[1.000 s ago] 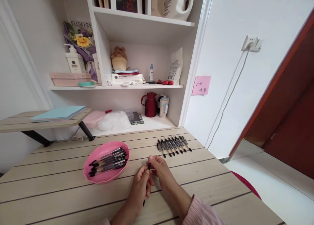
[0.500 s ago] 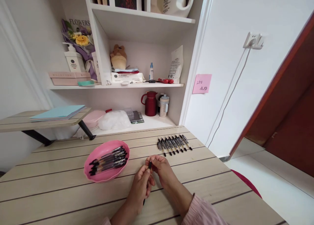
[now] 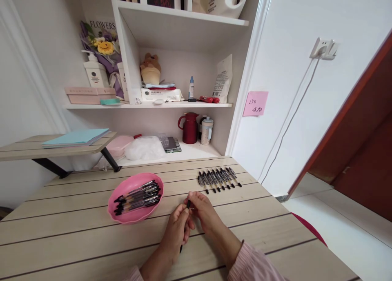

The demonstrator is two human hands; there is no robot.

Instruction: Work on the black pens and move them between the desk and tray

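My left hand (image 3: 178, 227) is closed around a pen (image 3: 188, 204), whose dark lower end pokes out below the fist. At the pen's upper black end, the fingers of my right hand (image 3: 202, 209) pinch it; the fingertips partly hide it. Left of my hands, a pink bowl (image 3: 159, 212) with a wavy rim holds several clear-barrelled pens (image 3: 137, 198) with black ends. Beyond my right hand, several similar pens (image 3: 219, 179) lie side by side in a slanted row on the wooden table (image 3: 92, 248).
A small raised stand (image 3: 18, 147) with blue folders (image 3: 76, 137) is at the left. Behind the table, a white shelf (image 3: 183, 105) holds a red jug (image 3: 190, 129), a patterned cup (image 3: 207, 132) and a plastic bag (image 3: 144, 148). A pink note (image 3: 255, 103) is on the wall.
The camera view has shifted slightly. Both hands keep the pen in nearly the same place, with a little more of its upper black end showing between the fingers.
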